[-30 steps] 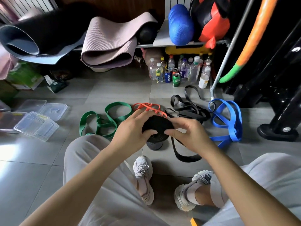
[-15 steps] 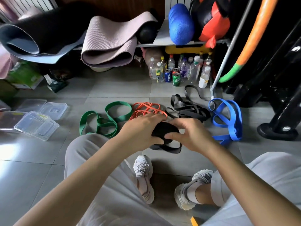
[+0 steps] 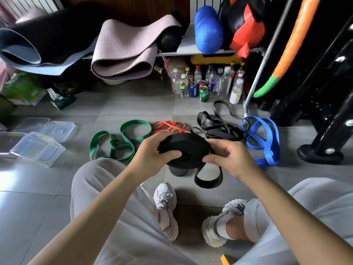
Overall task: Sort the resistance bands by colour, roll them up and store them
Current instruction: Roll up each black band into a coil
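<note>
A thick roll of black resistance band (image 3: 186,150) is held above the floor between both hands. My left hand (image 3: 152,158) grips its left side, thumb on the front face. My right hand (image 3: 232,159) grips the right side. A short loose loop of the same band (image 3: 208,178) hangs below the roll. On the floor behind lie loose green bands (image 3: 118,142), orange bands (image 3: 169,126), more black bands (image 3: 215,129) and blue bands (image 3: 261,138). A small dark roll (image 3: 177,172) sits on the floor under the held one.
Clear plastic boxes and lids (image 3: 38,142) lie at the left. Bottles and cans (image 3: 208,85) stand under a shelf holding rolled mats (image 3: 122,52). A black machine base (image 3: 321,153) is at the right. My knees and shoes (image 3: 166,209) fill the foreground.
The roll has grown thicker as the loose black tail was wound in. The hanging loop is now much shorter than a second ago. Both hands stayed on the roll.
</note>
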The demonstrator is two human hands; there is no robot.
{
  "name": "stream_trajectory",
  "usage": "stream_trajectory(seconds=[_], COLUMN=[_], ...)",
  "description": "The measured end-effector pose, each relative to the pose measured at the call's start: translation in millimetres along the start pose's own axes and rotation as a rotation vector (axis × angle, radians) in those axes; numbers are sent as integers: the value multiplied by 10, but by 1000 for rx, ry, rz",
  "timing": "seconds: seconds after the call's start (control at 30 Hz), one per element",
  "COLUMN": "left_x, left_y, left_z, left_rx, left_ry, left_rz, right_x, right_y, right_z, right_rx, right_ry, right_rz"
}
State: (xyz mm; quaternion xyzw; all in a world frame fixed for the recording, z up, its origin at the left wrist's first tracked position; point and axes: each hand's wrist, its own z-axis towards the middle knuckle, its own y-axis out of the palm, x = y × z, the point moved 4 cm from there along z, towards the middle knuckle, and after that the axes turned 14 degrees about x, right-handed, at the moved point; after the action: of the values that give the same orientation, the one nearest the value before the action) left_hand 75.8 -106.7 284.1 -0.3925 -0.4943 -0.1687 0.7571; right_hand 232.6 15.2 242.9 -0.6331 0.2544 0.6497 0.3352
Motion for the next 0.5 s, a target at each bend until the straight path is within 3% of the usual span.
stream_trajectory(seconds=[0.13, 0.2, 0.37, 0.5], left_x=[-48, -49, 99, 250], left_y=[11, 34, -31, 111], left_z=[-54, -71, 5, -41], left_rx=[52, 37, -93, -251], left_ry=[-81, -108, 126, 553], left_rz=[-250, -257, 214, 571], right_x=[-25, -57, -81, -143], right_y=[22, 23, 36, 83], right_z=[-9, -13, 18, 61], right_rx=[62, 84, 9, -53], right_ry=[21, 10, 43, 31], right_rz=[76, 61, 41, -32])
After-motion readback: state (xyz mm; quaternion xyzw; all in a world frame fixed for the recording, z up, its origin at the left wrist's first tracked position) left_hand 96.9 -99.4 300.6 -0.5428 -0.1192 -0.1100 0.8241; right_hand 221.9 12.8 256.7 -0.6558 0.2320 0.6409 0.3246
